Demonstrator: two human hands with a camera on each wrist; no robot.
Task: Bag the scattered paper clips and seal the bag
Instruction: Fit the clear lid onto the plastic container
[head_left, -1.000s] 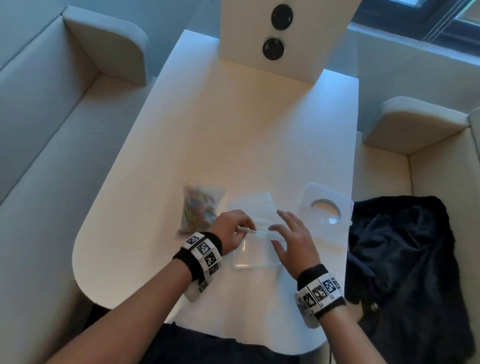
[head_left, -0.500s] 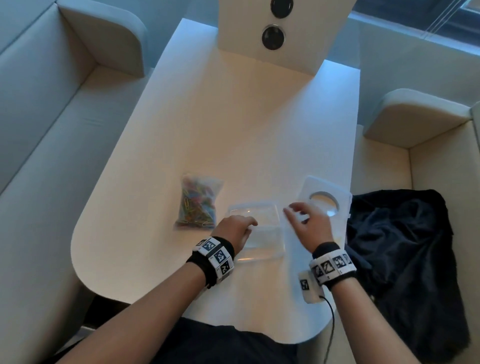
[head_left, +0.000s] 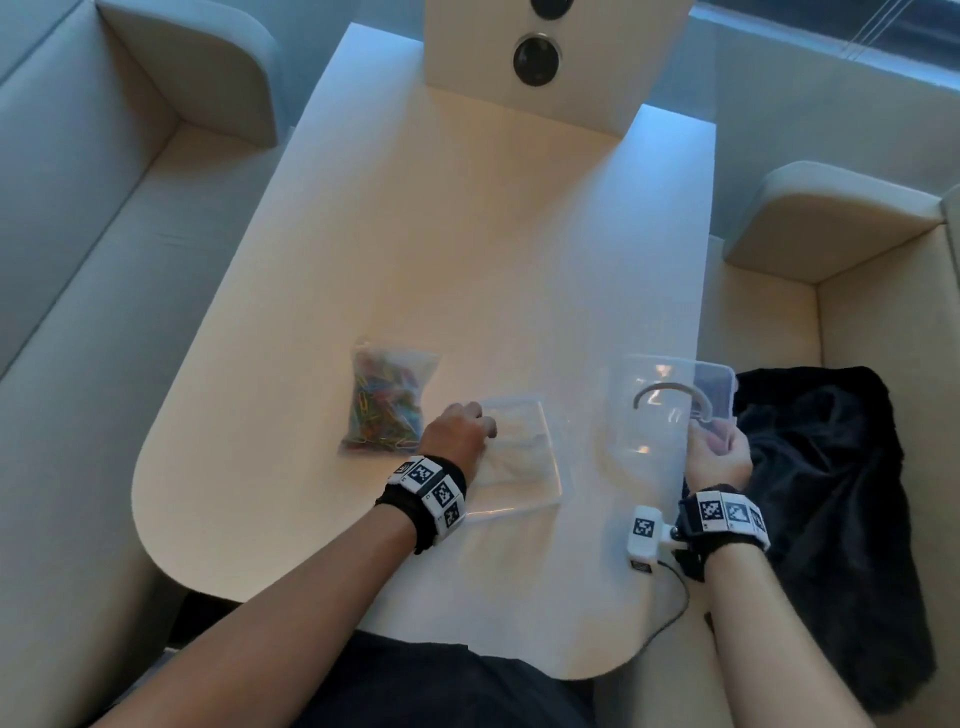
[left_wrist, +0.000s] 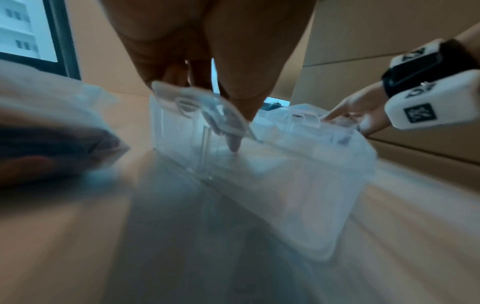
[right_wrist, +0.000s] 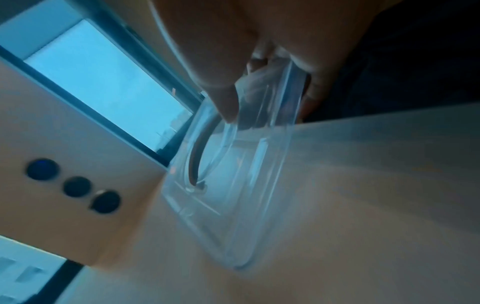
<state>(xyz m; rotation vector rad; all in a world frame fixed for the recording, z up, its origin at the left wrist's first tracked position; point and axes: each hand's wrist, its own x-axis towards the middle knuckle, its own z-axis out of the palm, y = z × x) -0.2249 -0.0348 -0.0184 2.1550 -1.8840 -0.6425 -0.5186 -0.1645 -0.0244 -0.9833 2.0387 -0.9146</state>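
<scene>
Currently, head view: bag of paper clips (head_left: 387, 402) lies flat on the table (head_left: 467, 249), just left of the clear box (head_left: 519, 457), which I'll use as the landmark. Clips are multicoloured, all inside the bag as far as I can see; can't tell if the top strip is pressed closed. Left hand (head_left: 457, 434) sits on the box's left edge, fingers curled over the rim into it. What's inside the box looks like thin clear plastic, too faint to identify. Right of the box, apart from it, the right hand (head_left: 719, 457) holds the clear lid (head_left: 660, 410) by its right edge, lid tilted up off the table. The lid has a curved dark handle mark. Dark cloth (head_left: 831, 493) lies on the seat further right of the box, past the table edge. White panel (head_left: 556, 57) with round dark sockets stands at the table's far end.

Left wrist view: blurred. Left-hand fingers (left_wrist: 233, 131) reach down into the box (left_wrist: 272, 164), pinching a clear plastic piece (left_wrist: 207, 111) against the rim. Bag shows as a dark blur (left_wrist: 52, 148) left of the box. Right hand (left_wrist: 361, 115) visible beyond the box, touching the lid (left_wrist: 306, 119).

Right wrist view: thumb (right_wrist: 223, 98) on the lid's inner face, other fingers behind its edge, so a pinch grip on the lid (right_wrist: 233, 185). Lid tilted over the table (right_wrist: 363, 205). Panel with sockets (right_wrist: 72, 185) beyond.
</scene>
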